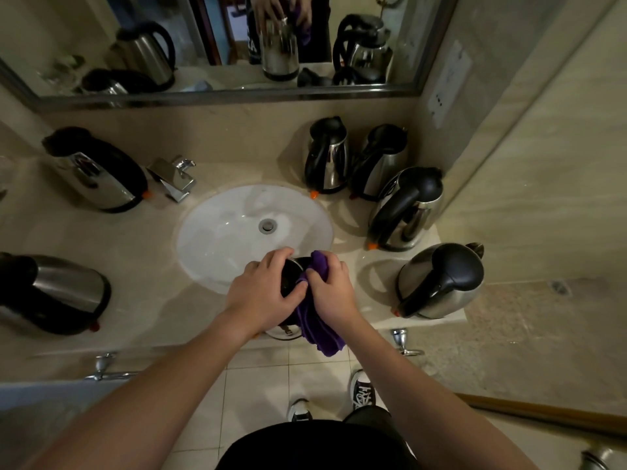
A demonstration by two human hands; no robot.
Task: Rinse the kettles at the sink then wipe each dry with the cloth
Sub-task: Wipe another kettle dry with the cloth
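Stretching from wall to wall under the mirror (217, 45), the pale stone surface (142, 266) is carrying everything; the white sink (237, 232) is sitting in its middle, with the chrome tap (176, 178) at the sink's far-left rim. Six steel kettles are standing around it — one kettle at the far-left corner (98, 171), one at the left edge (57, 293), and four kettles crowding the right end (400, 184), their black handles pointing every way.

At the near edge of the surface, just in front of the sink, the kettle in hand (291, 276) is being held upright. The left hand (264, 293) is curling round its top, fingers over the rim. The right hand (334, 290) is gripping the purple cloth (319, 327), bunching it against the kettle's side while the loose end is hanging past the near edge.

Polished steel, likely wet, is probably handling slick and rigid, and light if empty — the black handle or rim looks the surest hold, though the handle is hidden here. The cloth is soft and is folding readily around curves.

The nearest right-end kettle (441, 283) is sitting close to the right elbow's path, so a wide wipe could be knocking it.
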